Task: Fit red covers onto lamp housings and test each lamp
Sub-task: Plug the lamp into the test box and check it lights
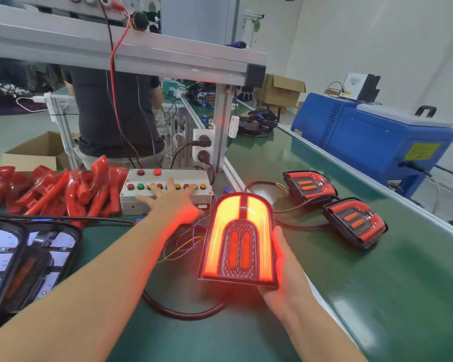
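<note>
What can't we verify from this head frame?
- Which button is being pressed: the left hand spreads straight fingers over the grey push-button test box, hiding the contacts.
- Right hand fingers: behind the lit red arch-shaped lamp it holds.
- Uncovered black lamp housings: cut off by the left edge.
- Button labels: too small.

Lamp [238, 239] glowing red-orange — green bench [377, 283], red covers [63, 192]

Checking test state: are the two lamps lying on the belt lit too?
No, the two lamps on the belt look dark; only the lamp held by the right hand glows.
</note>
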Demonstrator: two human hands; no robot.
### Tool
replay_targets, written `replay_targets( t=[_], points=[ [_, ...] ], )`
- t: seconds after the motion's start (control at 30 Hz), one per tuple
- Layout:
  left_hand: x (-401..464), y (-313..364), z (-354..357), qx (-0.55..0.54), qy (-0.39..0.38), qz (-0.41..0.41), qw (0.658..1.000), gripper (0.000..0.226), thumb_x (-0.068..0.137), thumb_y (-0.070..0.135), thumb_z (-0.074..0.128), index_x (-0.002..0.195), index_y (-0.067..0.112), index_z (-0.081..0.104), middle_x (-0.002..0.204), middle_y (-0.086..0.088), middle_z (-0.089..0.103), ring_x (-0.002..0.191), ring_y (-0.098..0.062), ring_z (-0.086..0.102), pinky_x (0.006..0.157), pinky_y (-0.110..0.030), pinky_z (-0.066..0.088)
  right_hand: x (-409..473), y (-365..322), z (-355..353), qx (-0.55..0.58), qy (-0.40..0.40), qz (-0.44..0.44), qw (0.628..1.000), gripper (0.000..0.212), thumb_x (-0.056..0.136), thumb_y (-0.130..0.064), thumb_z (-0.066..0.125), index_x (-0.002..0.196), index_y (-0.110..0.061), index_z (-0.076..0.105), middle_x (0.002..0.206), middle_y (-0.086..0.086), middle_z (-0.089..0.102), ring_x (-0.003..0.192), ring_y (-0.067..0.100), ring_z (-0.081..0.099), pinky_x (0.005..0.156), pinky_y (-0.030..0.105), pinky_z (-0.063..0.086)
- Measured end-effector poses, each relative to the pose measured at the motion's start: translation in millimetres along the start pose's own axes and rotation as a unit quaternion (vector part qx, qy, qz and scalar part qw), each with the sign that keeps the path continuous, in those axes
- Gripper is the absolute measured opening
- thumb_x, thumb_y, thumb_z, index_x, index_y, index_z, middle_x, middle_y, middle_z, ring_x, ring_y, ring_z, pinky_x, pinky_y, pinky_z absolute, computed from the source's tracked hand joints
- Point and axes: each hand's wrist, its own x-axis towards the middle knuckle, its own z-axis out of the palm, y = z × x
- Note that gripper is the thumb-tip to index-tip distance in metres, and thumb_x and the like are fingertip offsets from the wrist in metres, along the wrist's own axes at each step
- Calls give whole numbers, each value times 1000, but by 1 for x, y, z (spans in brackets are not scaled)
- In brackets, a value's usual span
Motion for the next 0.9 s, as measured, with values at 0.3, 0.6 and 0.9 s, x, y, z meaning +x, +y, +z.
replay_targets(
  t=[0.3, 0.6, 0.9],
  points=[
    [2, 1, 0, -5, -8, -6, 1000, 76, 81, 46, 58, 143, 54, 14, 159, -5, -5, 141, -48, -9, 102, -75, 3, 1, -8, -2, 15, 0, -11, 1000, 46, 93, -52, 46, 115, -18, 68, 107, 8, 74, 93, 23, 73, 82, 43, 54],
    [1, 2, 6, 5, 15, -8, 1000, 78, 79, 61, 57, 143, 54, 12, 159, -5, -7, 141, -46, -9, 102, -74, 2, -1, -10, -1, 13, -13, -11, 1000, 49, 94, -53, 43, 115, -18, 69, 110, 9, 73, 97, 26, 72, 90, 49, 52],
    [3, -2, 9, 11, 41, 18, 999, 79, 78, 61, 57, 144, 51, 14, 159, -5, -6, 143, -41, -9, 102, -74, -2, -2, -15, -4, 11, -10, -36, 999, 48, 97, -51, 42, 105, -17, 75, 104, 9, 75, 89, 24, 74, 62, 39, 59]
  ],
)
